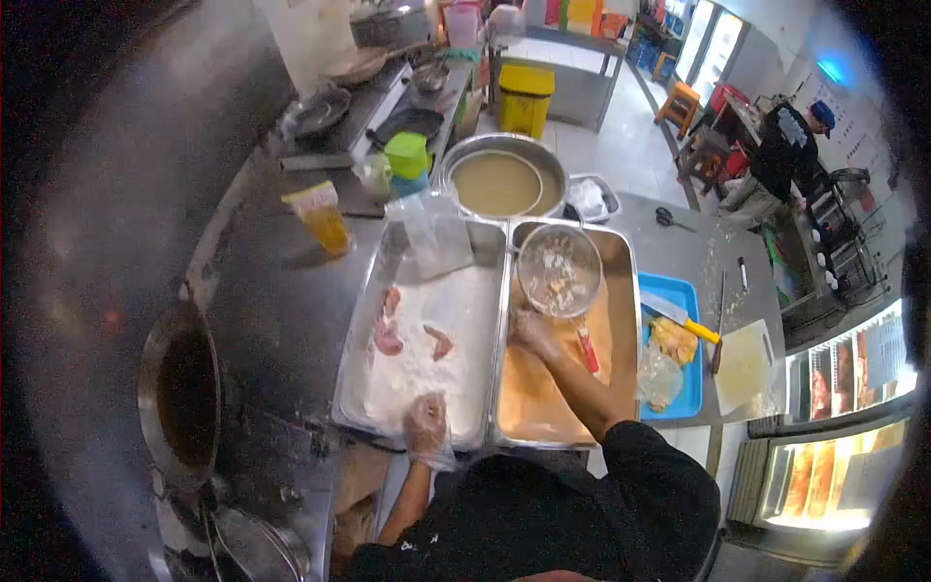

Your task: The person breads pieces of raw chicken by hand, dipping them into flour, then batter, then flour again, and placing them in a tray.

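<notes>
My left hand point(427, 424), in a clear plastic glove, is over the near edge of a metal tray point(349, 373) of white flour; its fingers are too blurred to read. Pieces of raw meat point(388, 335) and a smaller piece point(439, 342) lie on the flour. My right hand point(530, 331) is low at the left side of a second tray point(630, 320) holding orange-brown powder, and its fingers are indistinct. Just beyond it a round strainer point(560, 272) with crumbs rests over that tray. A red-handled tool point(588, 349) lies beside my right forearm.
Behind the trays stands a big pot point(502, 184) of cloudy liquid. A blue tray point(693, 398) with a yellow-handled knife point(690, 325) is at right, beside a cutting board point(745, 364). A wok point(184, 398) is at left. Another person point(786, 150) stands at the far right.
</notes>
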{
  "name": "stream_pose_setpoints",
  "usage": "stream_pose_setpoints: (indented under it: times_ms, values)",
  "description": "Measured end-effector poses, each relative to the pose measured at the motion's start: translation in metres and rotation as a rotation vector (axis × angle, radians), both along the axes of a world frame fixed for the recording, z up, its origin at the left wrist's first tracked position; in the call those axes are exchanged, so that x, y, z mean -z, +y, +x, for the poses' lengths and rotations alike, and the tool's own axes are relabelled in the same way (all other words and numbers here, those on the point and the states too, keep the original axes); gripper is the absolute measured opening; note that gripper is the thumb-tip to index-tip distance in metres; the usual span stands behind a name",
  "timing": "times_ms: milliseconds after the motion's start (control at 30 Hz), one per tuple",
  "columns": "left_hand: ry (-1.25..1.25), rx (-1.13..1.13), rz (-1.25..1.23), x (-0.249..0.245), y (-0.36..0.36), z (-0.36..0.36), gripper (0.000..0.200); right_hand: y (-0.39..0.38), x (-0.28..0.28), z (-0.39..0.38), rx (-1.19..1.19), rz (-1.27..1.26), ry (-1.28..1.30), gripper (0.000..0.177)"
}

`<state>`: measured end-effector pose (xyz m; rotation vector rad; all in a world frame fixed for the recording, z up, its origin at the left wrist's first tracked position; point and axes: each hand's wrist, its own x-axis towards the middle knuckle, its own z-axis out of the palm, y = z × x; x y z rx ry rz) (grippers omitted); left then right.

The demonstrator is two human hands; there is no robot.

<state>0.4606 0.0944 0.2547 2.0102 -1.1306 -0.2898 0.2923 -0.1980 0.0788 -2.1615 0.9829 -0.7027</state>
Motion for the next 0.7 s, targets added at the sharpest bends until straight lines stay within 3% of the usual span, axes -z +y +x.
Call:
stream_pose_setpoints:
  times_ms: [33,100,167,200,300,333,433,533,633,700]
  values:
    - [-0.055,-0.001,0.006,0.005,-0.003,0.004,0.022,0.0,0.025,-0.004,0.04,0.048,-0.211,0.03]
    - [-0.158,-0.009,0.003,0.03,0.004,0.005,0.021,0.021,-0.013,-0.013,0.039,0.371,-0.149,0.024]
    - [-0.241,-0.021,-0.08,0.019,0.006,0.002,0.017,0.037,-0.062,-0.016,-0.154,0.18,0.236,0.022]
    - [-0.184,0.017,-0.075,0.024,0.003,0.008,0.018,0.031,-0.062,-0.017,-0.308,-0.323,0.578,0.021]
    - [-0.037,0.034,0.007,-0.007,0.0,0.001,0.018,0.01,-0.027,-0.018,-0.246,-0.578,0.164,0.017]
    - [-0.21,0.021,-0.036,0.025,0.002,0.006,0.021,-0.016,0.056,-0.024,-0.35,-0.504,0.173,0.019]
    - [-0.086,0.011,-0.117,0.014,0.002,0.007,0.021,0.021,-0.019,-0.011,-0.2,-0.452,0.468,0.021]
    - [-0.036,-0.013,0.007,-0.005,0.0,0.005,0.018,0.021,-0.025,-0.032,-0.37,-0.387,0.306,0.021]
    - [-0.084,-0.046,-0.064,0.016,0.004,0.005,0.018,0.039,-0.076,-0.041,-0.214,-0.151,0.771,0.032]
    - [-0.099,-0.045,-0.089,0.022,0.007,0.005,0.018,0.056,-0.077,-0.052,-0.273,-0.533,0.603,0.042]
